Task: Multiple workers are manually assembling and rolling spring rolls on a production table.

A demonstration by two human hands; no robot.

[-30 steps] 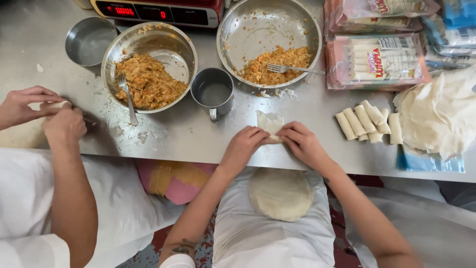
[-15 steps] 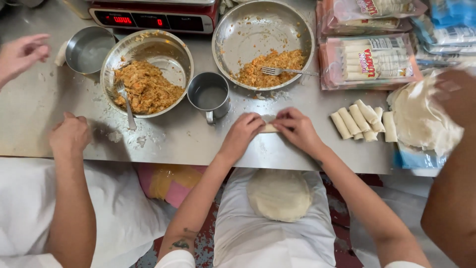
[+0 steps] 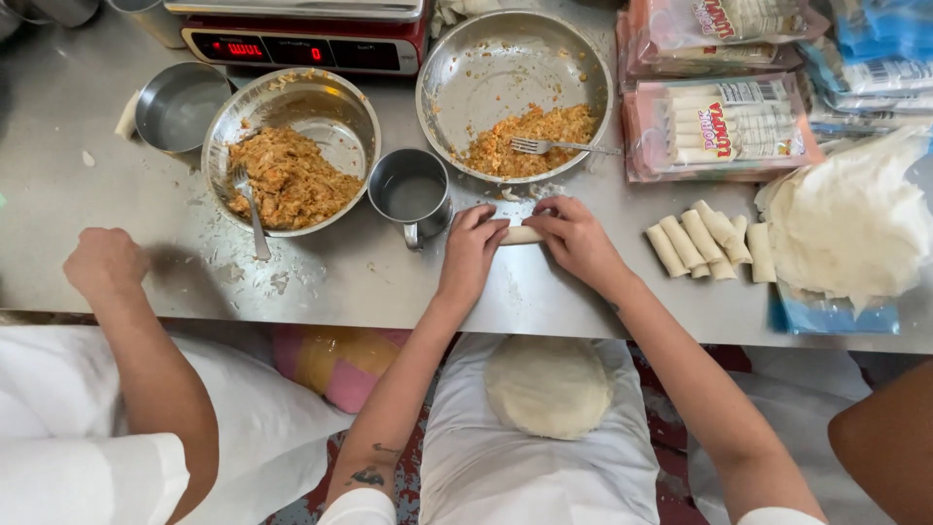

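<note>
Both hands, left hand (image 3: 469, 248) and right hand (image 3: 573, 238), curl around a nearly finished spring roll (image 3: 521, 234) on the steel table (image 3: 321, 282), five rolled ones (image 3: 709, 243) done, filling bowl (image 3: 515, 92) still part-full.

Bare bench (image 3: 321, 282) lay open to the left of the left hand (image 3: 470, 255), as far as a co-worker's fist (image 3: 103, 262). Just beyond the left hand stood a metal cup (image 3: 409, 194), blocking forward travel. A wide bowl (image 3: 457, 68) of filling sat directly beyond both hands. To the right of the right hand (image 3: 575, 243), a narrow strip of bench remained free before the row of finished rolls (image 3: 708, 240); a wrapper stack (image 3: 850, 228) closed the way further right.
</note>
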